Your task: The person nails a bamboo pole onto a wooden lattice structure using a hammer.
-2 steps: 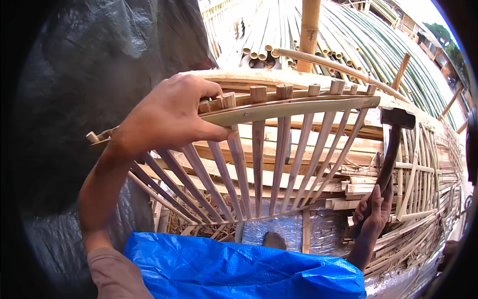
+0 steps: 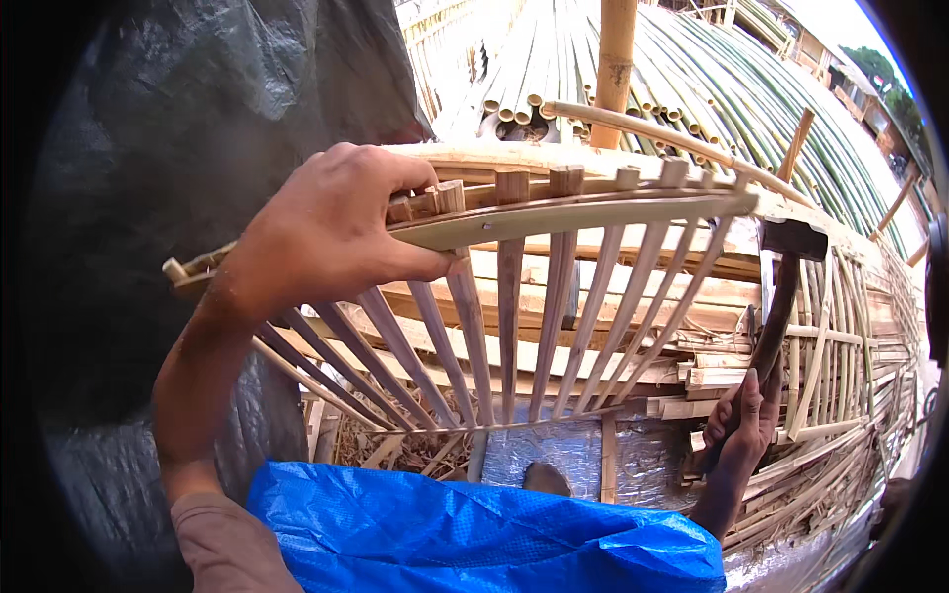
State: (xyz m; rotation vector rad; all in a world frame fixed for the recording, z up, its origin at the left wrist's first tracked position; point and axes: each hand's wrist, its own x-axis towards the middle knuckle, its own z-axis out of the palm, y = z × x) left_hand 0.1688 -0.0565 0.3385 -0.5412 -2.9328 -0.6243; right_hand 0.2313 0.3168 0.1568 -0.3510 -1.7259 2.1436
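Left hand [image 2: 326, 237] clamps slat frame [image 2: 554, 296], right hand [image 2: 741, 420] — hammer [image 2: 781, 306] raised

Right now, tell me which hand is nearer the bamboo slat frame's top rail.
Left. The left hand grips the left end of the top rail of the bamboo slat frame. The right hand is lower right, apart from the rail, holding a hammer by its handle.

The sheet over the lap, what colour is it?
Bright blue, crinkled plastic sheet, clearest at the bottom of the head view.
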